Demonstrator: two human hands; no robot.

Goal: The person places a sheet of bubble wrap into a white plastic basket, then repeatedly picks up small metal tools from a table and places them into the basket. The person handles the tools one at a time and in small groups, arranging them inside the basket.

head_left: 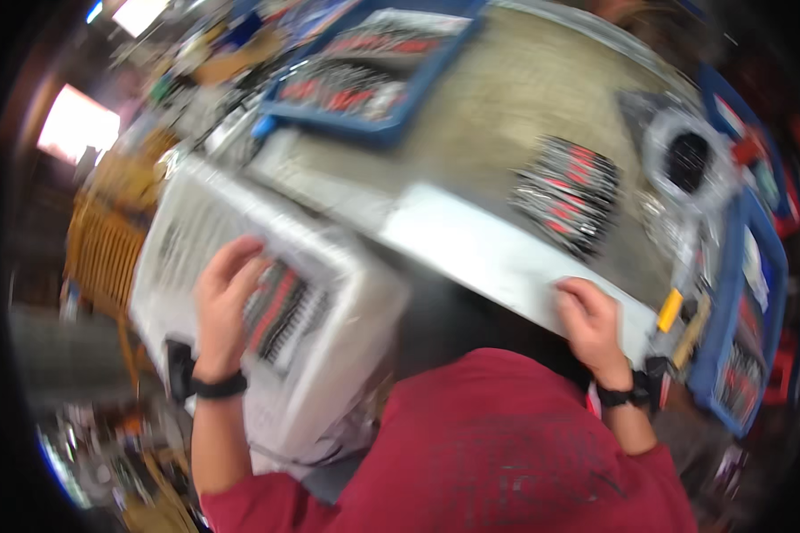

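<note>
My left hand (225,298) reaches into a white slatted plastic crate (329,373) at the left and closes on a bundle of small red, black and silver parts (280,311). My right hand (588,318) curls over the pale metal front edge of the workbench (498,258). On the bench top, ahead of the right hand, lies another bundle of the same parts (564,194). The picture is blurred by motion.
A blue tray (378,129) full of similar parts sits at the back left of the bench, another blue tray (745,355) at the right. A clear plastic bag with a dark ring (689,160) lies at the back right. A yellow-handled tool (669,311) is near my right hand. An orange-brown rack (107,240) stands at the left.
</note>
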